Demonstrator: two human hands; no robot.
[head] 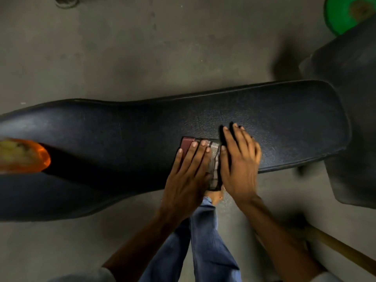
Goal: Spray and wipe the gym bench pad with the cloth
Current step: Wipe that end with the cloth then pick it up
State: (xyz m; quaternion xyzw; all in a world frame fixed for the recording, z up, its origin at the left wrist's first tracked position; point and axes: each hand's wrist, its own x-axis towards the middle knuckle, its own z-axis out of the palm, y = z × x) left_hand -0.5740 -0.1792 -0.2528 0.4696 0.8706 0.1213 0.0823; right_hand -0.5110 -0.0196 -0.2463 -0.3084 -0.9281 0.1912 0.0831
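Both hands are pressing flat on a folded maroon-and-grey checked cloth (211, 159) lying on the near edge of the long dark textured vinyl bench pad (274, 119), whose long axis is running left to right across the view. The left hand (189, 171) is covering the cloth's left part and the right hand (240, 159) its right edge, each grip splayed open with fingers extended, clasping nothing. Most unwiped-looking pad is stretching away to either side, while an orange translucent object (24, 155), possibly the sprayer, is sitting well apart on the left.
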